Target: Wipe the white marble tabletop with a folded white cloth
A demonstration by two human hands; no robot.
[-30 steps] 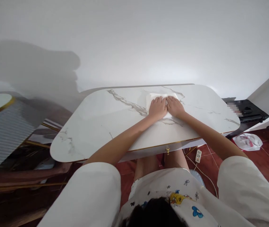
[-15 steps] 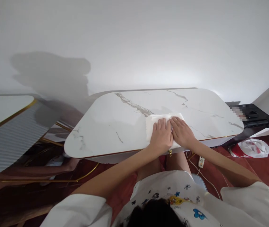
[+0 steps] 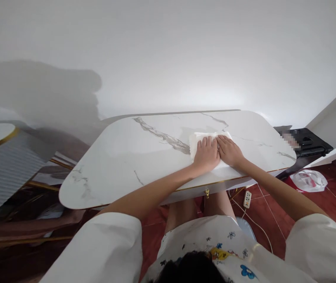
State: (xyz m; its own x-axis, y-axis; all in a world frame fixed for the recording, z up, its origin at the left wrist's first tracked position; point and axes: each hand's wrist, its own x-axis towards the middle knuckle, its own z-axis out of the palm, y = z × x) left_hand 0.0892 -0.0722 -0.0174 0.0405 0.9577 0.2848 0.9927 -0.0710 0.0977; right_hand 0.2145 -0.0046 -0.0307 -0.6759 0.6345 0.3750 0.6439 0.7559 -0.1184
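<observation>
A folded white cloth (image 3: 196, 138) with a wavy edge lies on the white marble-patterned tabletop (image 3: 111, 157), right of the middle. My left hand (image 3: 207, 155) presses on it with the fingers stretched forward and lying flat. Beside it, my right hand (image 3: 229, 150) also rests flat on the cloth, its fingers pointing up and to the left. The two hands touch at the inner sides, and the cloth is partly hidden beneath them. Below the front edge of the table hangs a small gold drawer knob (image 3: 206, 193).
A white wall (image 3: 168, 59) rises behind the table. On the right are a black case (image 3: 312, 141) and a white and red plastic bag (image 3: 309, 181). A power strip (image 3: 247, 199) with a cord lies on the red tiled floor. A ribbed cabinet (image 3: 5, 169) stands at left.
Both hands and the cloth have slid forward across the tabletop, away from its front edge. My arms reach further out, and the view has shifted slightly to the right.
</observation>
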